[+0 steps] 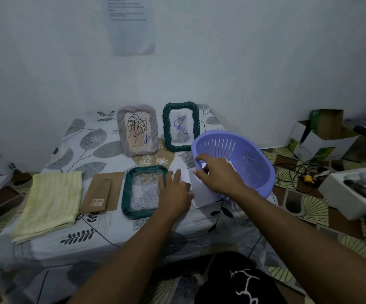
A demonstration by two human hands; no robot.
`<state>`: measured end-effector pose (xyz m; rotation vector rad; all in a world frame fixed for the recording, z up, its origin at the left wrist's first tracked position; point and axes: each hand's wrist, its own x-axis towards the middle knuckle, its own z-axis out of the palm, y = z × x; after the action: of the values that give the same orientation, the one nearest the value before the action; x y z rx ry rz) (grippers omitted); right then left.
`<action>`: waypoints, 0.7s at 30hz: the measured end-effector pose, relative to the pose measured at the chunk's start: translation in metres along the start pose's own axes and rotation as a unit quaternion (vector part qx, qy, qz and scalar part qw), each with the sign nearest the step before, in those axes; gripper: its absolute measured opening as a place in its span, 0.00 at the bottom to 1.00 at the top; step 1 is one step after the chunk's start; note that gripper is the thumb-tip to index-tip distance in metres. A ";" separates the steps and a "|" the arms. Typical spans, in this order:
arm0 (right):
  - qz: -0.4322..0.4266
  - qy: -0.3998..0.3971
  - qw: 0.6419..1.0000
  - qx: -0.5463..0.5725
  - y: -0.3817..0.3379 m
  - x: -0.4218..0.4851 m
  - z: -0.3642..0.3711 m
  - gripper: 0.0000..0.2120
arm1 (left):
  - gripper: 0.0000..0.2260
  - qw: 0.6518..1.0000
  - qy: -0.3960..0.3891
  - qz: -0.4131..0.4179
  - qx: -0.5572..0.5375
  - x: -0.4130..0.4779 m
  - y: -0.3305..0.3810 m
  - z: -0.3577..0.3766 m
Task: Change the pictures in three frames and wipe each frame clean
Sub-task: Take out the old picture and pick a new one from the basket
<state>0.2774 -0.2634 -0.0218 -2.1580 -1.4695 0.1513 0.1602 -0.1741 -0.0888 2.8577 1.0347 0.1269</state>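
Note:
A dark green frame (142, 191) lies flat on the table, its pane marked with blue scribble. My left hand (174, 191) rests on its right edge with fingers straight. My right hand (216, 172) grips the near rim of a tilted purple basket (239, 156), with white paper sheets (199, 189) showing at and below the rim. At the back a beige frame (137, 129) with a leaf drawing and a second green frame (181, 126) stand upright, both scribbled on. A brown frame backing (103, 193) and a folded yellow cloth (50, 201) lie to the left.
The low table (89, 233) has a leaf-print cover and stands against a white wall with a paper notice (130, 23). On the floor to the right are cardboard boxes (322, 137), cables (298, 170) and a white box (353, 191).

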 end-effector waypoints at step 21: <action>-0.018 -0.013 1.000 0.010 -0.002 0.007 -0.018 0.26 | 0.36 0.986 -0.147 0.066 -0.031 0.014 -0.024 -0.011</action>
<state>0.2854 -0.2630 -0.0038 -2.1198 -1.5151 0.1815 0.1550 -0.1462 -0.0806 2.7752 0.7716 -0.2425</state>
